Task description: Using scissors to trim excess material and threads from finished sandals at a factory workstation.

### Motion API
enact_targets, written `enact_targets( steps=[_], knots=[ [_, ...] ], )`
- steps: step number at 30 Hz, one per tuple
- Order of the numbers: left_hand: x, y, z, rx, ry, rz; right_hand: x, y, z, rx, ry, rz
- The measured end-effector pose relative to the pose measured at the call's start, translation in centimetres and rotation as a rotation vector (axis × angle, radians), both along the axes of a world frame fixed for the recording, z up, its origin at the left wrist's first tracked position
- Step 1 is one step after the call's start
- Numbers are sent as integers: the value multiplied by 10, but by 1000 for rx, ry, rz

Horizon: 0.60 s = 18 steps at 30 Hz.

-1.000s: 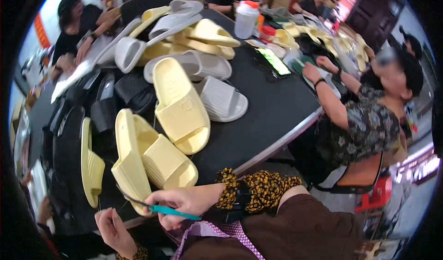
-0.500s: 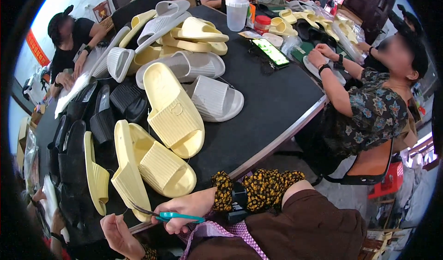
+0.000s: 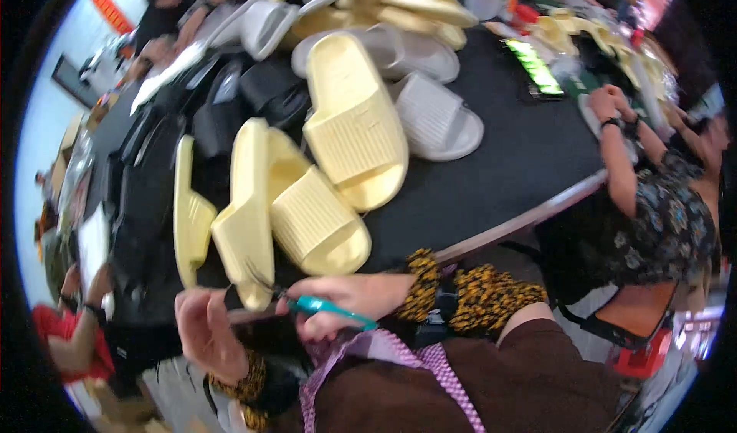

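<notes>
My right hand (image 3: 345, 299) grips a pair of scissors with teal handles (image 3: 330, 310). Its dark, thin blades point left, over the toe end of a yellow slipper (image 3: 244, 210) tipped on its side at the table edge. My left hand (image 3: 207, 329) is raised just left of the blades, thumb and fingertips pinched together; whatever is between them is too small to make out. Beside it another yellow slipper (image 3: 192, 210) stands on edge. A third yellow slipper (image 3: 318, 218) lies to the right, and a larger-looking one (image 3: 357, 126) sits behind it, its sole facing up.
Grey slippers (image 3: 434, 118) and more yellow ones are piled farther back on the black table (image 3: 499, 157). Black slippers (image 3: 150, 195) crowd the left side. A lit phone (image 3: 533, 68) lies at the right. Co-workers sit around the table; one in a floral shirt (image 3: 641, 226) is at the right.
The whole view has shifted, so the table and slippers appear higher and farther right. My hands stay close together, the right still holding the scissors, the left still pinched.
</notes>
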<state>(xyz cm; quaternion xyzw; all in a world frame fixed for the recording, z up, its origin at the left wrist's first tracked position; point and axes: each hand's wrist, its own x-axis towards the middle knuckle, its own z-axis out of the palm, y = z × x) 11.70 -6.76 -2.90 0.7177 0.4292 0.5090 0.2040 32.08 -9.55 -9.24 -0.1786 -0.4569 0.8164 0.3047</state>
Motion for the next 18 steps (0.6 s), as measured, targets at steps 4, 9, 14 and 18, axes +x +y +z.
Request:
enact_targets(
  steps=[4,9,14,18],
  knots=[
    [5,-3,-1,-14,-125,11,8,0,14,-72,35,38],
    [2,-6,-1,-4,-156,31,1,-3,17,-55,2,21],
    [7,-8,0,12,-153,35,2,-4,12,-31,1,77],
    [-3,-8,-3,17,-181,7,-8,-1,15,-14,-9,167]
  ],
)
